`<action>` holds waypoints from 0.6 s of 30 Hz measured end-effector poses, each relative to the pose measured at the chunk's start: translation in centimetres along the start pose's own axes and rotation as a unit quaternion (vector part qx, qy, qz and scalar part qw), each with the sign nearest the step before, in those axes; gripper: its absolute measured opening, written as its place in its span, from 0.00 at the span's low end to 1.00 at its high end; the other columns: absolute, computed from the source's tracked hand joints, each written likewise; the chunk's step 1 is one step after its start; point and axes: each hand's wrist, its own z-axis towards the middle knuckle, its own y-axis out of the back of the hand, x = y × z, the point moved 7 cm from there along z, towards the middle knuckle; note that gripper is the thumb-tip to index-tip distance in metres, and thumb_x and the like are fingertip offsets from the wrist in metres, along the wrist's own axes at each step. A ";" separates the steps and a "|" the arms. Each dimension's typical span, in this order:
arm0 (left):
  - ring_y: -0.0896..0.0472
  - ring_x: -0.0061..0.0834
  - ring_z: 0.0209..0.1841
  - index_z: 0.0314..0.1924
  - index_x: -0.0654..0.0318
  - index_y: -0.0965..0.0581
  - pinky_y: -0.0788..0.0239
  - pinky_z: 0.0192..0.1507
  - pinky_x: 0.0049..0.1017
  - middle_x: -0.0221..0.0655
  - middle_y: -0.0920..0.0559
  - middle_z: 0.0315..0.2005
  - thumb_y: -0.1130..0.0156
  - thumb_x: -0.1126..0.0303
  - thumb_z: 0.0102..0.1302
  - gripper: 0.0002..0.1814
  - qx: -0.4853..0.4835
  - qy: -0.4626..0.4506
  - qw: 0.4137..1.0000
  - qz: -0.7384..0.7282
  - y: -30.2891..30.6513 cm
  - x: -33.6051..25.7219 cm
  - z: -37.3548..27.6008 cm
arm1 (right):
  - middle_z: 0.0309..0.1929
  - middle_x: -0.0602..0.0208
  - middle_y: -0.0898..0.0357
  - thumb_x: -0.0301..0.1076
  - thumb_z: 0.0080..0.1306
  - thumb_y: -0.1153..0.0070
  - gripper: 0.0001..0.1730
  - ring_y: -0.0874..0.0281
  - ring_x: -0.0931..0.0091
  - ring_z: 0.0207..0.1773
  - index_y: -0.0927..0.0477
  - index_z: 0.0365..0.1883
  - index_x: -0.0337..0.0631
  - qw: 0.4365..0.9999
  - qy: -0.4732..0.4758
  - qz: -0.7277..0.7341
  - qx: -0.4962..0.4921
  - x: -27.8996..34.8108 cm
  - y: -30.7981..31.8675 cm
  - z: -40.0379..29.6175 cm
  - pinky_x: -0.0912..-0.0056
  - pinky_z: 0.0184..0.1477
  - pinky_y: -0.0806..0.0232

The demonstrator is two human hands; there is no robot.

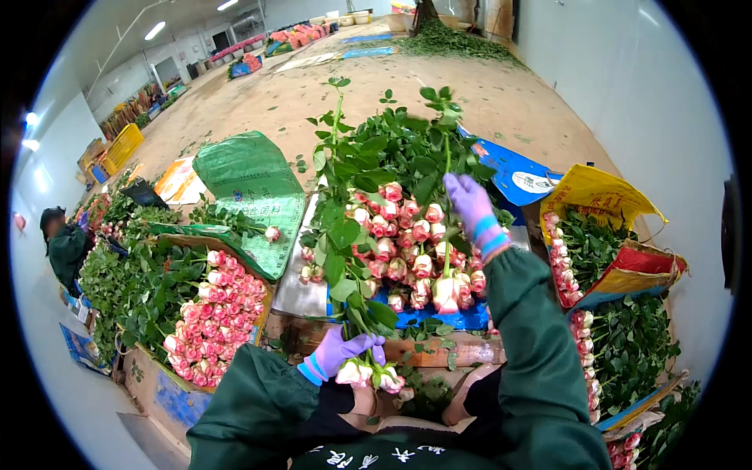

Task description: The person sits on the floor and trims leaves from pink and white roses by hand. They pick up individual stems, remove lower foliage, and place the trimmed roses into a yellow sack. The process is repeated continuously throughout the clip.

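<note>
My left hand [346, 352], in a purple glove with blue cuff bands, grips several long rose stems just above their heads. Those pink-and-white rose heads [370, 376] hang below it, and their leafy stems [341, 235] reach away from me. In my right hand [473, 208], gloved alike, is the stem of one rose held head down. That rose's pale head [446, 294] hangs in front of the pile. Between and beyond my hands lies a heap of pink-edged roses [405, 235] on a blue and silver sheet [299, 276], leaves pointing away.
A wooden plank [440, 354] crosses before my knees. At left stand packed roses [217, 311] and a green woven sack [252, 200]. Yellow sacking [593, 188] and more roses [581, 346] line the right, near a white wall [634, 88]. Another person [64, 249] works far left.
</note>
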 end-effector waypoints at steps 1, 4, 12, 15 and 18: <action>0.19 0.33 0.34 0.42 0.71 0.27 0.27 0.40 0.32 0.39 0.19 0.26 0.45 0.70 0.67 0.10 0.008 0.002 1.000 -0.017 -0.4 0.1 0.2 | 0.57 0.46 0.30 0.47 0.62 0.45 0.35 0.32 0.64 0.61 0.35 0.60 0.29 0.996 0.008 -0.082 -0.046 2.3 1.3 1.0 0.68 0.61 0.40; 0.19 0.33 0.33 0.42 0.71 0.26 0.26 0.40 0.33 0.38 0.20 0.27 0.43 0.71 0.66 0.09 0.013 0.002 0.998 -0.056 -0.2 0.1 -0.6 | 0.57 0.49 0.29 0.46 0.60 0.44 0.33 0.32 0.60 0.61 0.33 0.59 0.34 0.989 0.073 -0.131 -0.003 8.0 0.5 -1.4 0.65 0.61 0.39; 0.20 0.31 0.38 0.42 0.72 0.25 0.28 0.45 0.31 0.39 0.19 0.32 0.48 0.67 0.68 0.13 0.094 0.080 0.979 -0.162 -3.0 2.6 -0.3 | 0.33 0.79 0.30 0.42 0.65 0.44 0.14 0.34 0.86 0.35 0.27 0.36 0.40 0.786 -0.221 0.359 0.453 6.3 -10.7 -22.6 0.80 0.39 0.38; 0.20 0.33 0.42 0.46 0.73 0.27 0.28 0.48 0.32 0.42 0.19 0.38 0.50 0.64 0.69 0.16 0.065 0.073 0.985 -0.143 -3.5 2.0 -0.1 | 0.30 0.78 0.28 0.33 0.64 0.44 0.08 0.34 0.86 0.32 0.26 0.30 0.38 0.891 -0.183 0.242 0.338 3.4 -10.2 -21.4 0.80 0.36 0.38; 0.20 0.35 0.43 0.51 0.72 0.30 0.27 0.48 0.33 0.44 0.20 0.41 0.49 0.64 0.68 0.19 -0.017 0.071 0.980 -0.186 -1.9 4.1 -0.1 | 0.26 0.78 0.28 0.28 0.64 0.48 0.06 0.34 0.86 0.26 0.23 0.31 0.34 0.946 -0.158 0.142 0.244 3.7 -9.1 -21.1 0.80 0.30 0.38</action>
